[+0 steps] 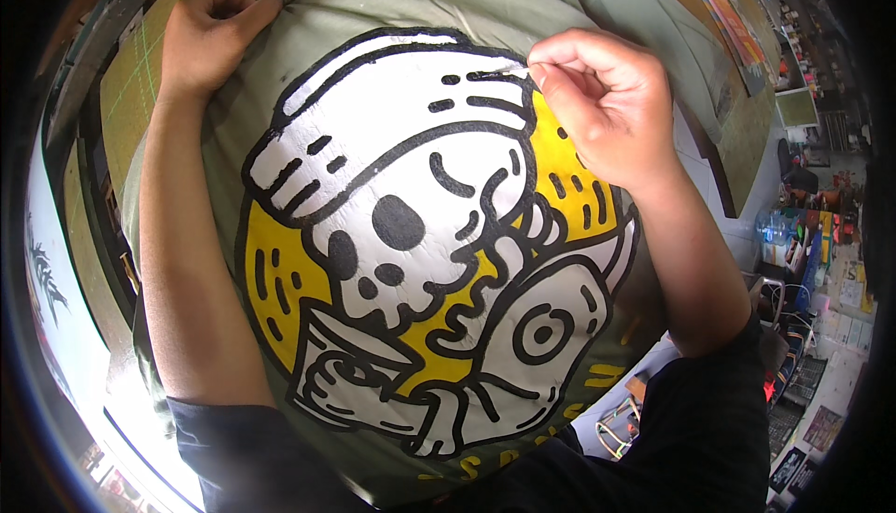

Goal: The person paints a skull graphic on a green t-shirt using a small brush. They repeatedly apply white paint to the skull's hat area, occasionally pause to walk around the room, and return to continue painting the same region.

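An olive-green shirt (pixel 448 4) lies spread before me. It bears a large print of a white skull in a knit cap (pixel 373 93), outlined in black, over a yellow disc (pixel 271 280). At the shirt's far left, near a seam, my left hand (pixel 210 42) is closed, thumb and forefinger pinched at the cloth. My right hand (pixel 607 102) is closed in a pinch at the cap's upper right edge. A thin pale sliver shows at its fingertips, over the black outline; I cannot tell what it is.
Under the shirt is a board (pixel 131 93) with green grid lines. A dark table edge (pixel 719 163) runs along the right. Beyond it stand a clear water jug (pixel 773 228), a keyboard (pixel 805 378) and crowded small goods. Flat strips (pixel 733 23) lie at the far right.
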